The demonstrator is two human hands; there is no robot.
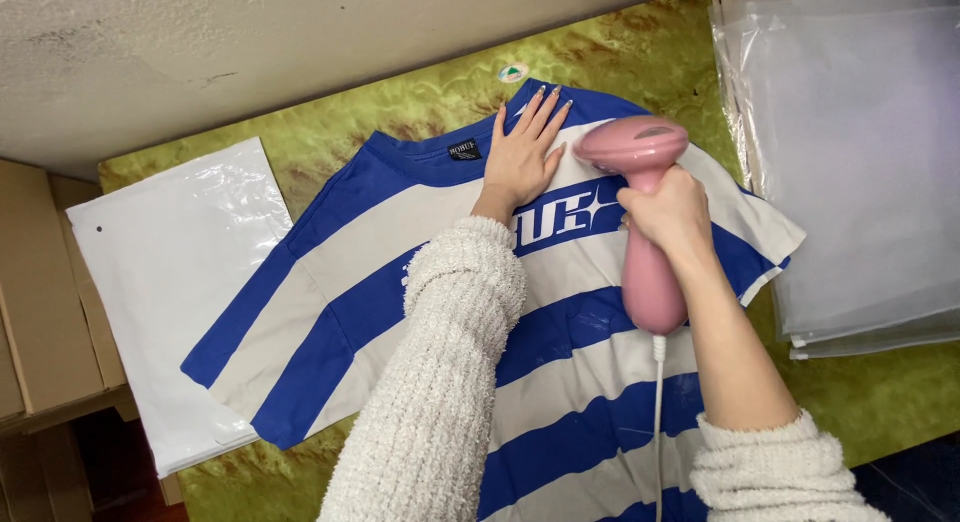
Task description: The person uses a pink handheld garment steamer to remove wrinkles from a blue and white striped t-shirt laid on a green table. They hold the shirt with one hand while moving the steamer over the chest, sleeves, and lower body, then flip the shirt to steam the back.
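A blue and white striped T-shirt lies flat on a green patterned table top, collar toward the wall. My left hand presses flat on the shirt's upper chest, fingers spread, beside the collar. My right hand grips the handle of a pink handheld garment steamer. The steamer's head rests on the shirt just right of my left hand. Its white cord runs down over the shirt toward me.
A white plastic bag lies flat at the left of the shirt. A stack of clear plastic bags sits at the right. Brown cardboard boxes stand beyond the table's left edge. A pale wall borders the far side.
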